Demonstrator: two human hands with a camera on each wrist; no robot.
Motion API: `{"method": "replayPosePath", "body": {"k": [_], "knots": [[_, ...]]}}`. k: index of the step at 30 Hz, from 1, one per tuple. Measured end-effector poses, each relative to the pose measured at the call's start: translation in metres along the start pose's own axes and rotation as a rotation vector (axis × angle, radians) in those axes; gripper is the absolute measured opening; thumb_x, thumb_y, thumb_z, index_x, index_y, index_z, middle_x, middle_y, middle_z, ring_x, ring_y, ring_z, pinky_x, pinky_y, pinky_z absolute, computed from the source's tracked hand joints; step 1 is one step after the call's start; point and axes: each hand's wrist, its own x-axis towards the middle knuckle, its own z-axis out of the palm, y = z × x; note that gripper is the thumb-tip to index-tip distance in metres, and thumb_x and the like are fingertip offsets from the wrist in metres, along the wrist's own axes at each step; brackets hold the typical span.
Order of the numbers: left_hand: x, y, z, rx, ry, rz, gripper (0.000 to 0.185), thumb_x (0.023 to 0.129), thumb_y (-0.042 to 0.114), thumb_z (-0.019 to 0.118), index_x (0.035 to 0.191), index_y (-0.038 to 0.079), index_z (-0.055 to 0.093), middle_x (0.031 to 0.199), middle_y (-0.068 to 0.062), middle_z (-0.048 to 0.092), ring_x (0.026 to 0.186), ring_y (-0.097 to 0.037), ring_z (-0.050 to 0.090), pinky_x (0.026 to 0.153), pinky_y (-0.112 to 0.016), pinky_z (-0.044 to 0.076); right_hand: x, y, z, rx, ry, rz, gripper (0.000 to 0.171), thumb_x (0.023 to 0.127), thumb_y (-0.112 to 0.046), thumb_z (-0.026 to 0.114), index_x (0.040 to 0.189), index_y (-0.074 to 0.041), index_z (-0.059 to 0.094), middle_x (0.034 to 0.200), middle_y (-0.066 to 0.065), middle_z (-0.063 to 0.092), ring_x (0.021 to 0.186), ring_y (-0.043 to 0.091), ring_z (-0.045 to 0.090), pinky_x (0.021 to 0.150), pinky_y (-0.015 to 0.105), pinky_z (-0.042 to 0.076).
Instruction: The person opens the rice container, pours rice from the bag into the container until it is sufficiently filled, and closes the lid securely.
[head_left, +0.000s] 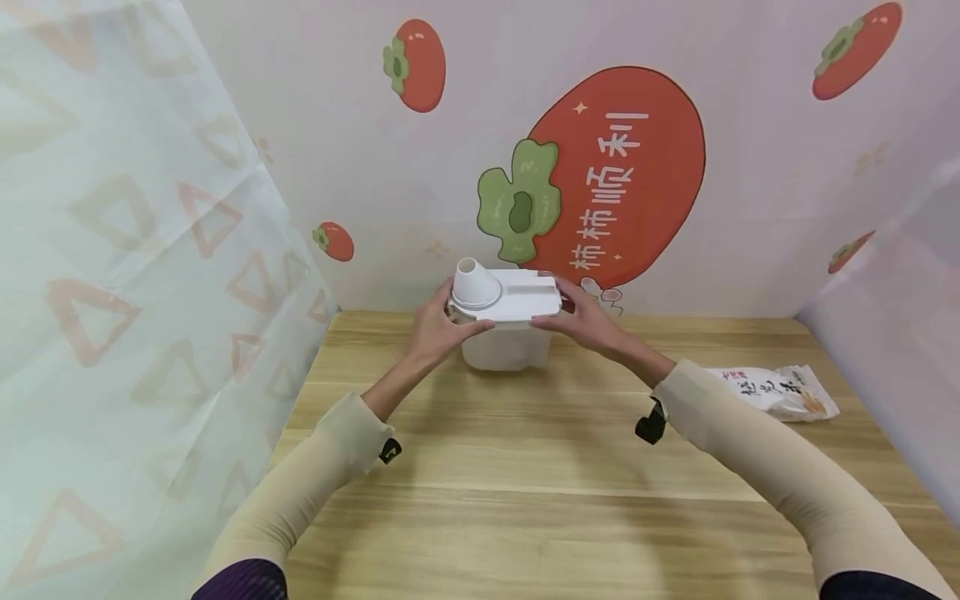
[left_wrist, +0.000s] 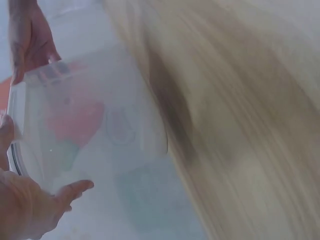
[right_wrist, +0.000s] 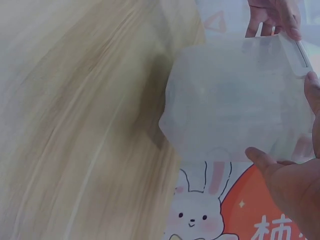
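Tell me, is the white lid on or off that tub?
On: the lid covers the top of the tub in the head view. Whether it is fully latched, I cannot tell.

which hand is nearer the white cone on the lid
Left. The left hand grips the container at the end where the white cone stands; the right hand grips the opposite end, across the lid.
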Motion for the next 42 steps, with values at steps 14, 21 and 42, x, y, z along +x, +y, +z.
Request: {"method": "replayPosePath", "body": {"k": [14,21,42], "knots": [[-0.015,0.005,0.018,0.007,-0.049,-0.009,0.104,0.077,0.034,0.097,0.161,0.007,0.042,0.143,-0.013,0.066,0.124,-0.028,0.066,0.101,-0.046,0.057,-0.026,0.012,-0.009,-0.073,0.0,-0.03,0.08,0.094,-0.021,0.083,0.162,-0.016,0.042,0.146,0.008,0.056,0.126,0.027,0.058,0.105,0.035,0.054],[-0.021,0.004,0.024,0.008,-0.053,-0.023,0.105,0.076,0.032,0.098,0.161,0.006,0.042,0.146,-0.015,0.064,0.126,-0.031,0.066,0.096,-0.044,0.061,-0.034,0.019,-0.008,-0.06,0.014,-0.051,0.082,0.093,-0.015,0.084,0.162,-0.012,0.04,0.148,0.012,0.055,0.125,0.029,0.058,0.103,0.024,0.053],[-0.028,-0.004,0.031,-0.058,-0.078,-0.04,0.099,0.078,0.024,0.097,0.159,0.003,0.043,0.149,-0.019,0.06,0.133,-0.039,0.063,0.101,-0.042,0.059,-0.042,0.032,-0.006,-0.067,0.016,-0.04,0.087,0.092,-0.015,0.085,0.165,-0.015,0.037,0.154,0.012,0.053,0.132,0.031,0.056,0.111,0.044,0.05]]}}
